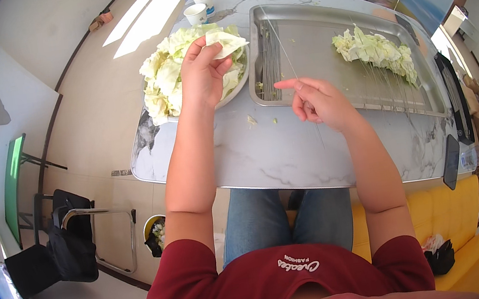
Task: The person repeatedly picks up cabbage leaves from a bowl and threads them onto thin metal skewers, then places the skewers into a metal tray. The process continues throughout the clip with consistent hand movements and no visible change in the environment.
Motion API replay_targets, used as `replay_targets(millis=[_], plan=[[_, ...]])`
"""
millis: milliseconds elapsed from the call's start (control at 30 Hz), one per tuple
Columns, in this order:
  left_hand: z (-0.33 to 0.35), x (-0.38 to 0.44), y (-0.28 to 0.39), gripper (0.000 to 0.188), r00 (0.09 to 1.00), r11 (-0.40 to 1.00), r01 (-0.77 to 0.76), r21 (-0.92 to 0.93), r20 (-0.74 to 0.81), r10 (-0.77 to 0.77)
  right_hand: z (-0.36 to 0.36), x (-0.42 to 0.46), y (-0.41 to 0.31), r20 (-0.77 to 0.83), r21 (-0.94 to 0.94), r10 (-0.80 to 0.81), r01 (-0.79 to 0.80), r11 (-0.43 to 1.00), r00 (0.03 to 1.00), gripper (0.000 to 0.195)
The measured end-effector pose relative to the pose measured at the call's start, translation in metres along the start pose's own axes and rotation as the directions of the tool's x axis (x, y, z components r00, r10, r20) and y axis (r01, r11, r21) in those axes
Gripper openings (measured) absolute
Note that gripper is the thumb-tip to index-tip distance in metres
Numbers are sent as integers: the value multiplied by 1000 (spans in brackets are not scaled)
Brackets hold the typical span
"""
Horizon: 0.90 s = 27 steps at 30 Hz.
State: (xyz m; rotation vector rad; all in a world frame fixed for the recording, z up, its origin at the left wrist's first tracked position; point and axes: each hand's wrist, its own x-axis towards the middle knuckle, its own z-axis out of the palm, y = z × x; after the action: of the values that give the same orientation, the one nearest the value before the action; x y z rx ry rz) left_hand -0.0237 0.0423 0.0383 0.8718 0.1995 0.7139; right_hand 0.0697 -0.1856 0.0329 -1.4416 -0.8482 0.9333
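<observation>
My left hand (204,78) pinches a pale piece of cabbage leaf (229,43) between thumb and fingers. Below it a large bowl (244,88) is heaped with torn cabbage leaves (167,79). My right hand (322,103) grips a thin skewer (282,47), its index finger pointing left. The skewer slants up past the near left corner of a metal tray (311,38), and no leaf shows on it. Loose thin skewers (271,62) lie along the tray's left end. Cabbage pieces threaded on several skewers (375,52) are bunched at its right end.
Two paper cups (196,14) stand behind the bowl on the marble-patterned table (264,160). Cabbage scraps (252,121) lie near the tray. A phone (451,161) rests at the table's right edge. On the floor at left are a bin (148,226) and a chair (114,240).
</observation>
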Motion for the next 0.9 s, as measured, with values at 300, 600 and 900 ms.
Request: replay_targets(millis=[300,600,900], plan=[[-32,20,8,27,999,963,12,-271,-38,-23,13,-2,1,165,-394,94,-22,919,982,29],[-17,11,4,22,1000,999,-25,-25,4,25,11,-3,0,169,-361,98,-31,932,981,31],[-3,0,11,19,993,966,-118,231,10,119,9,-4,-1,201,-332,117,-45,942,973,31]])
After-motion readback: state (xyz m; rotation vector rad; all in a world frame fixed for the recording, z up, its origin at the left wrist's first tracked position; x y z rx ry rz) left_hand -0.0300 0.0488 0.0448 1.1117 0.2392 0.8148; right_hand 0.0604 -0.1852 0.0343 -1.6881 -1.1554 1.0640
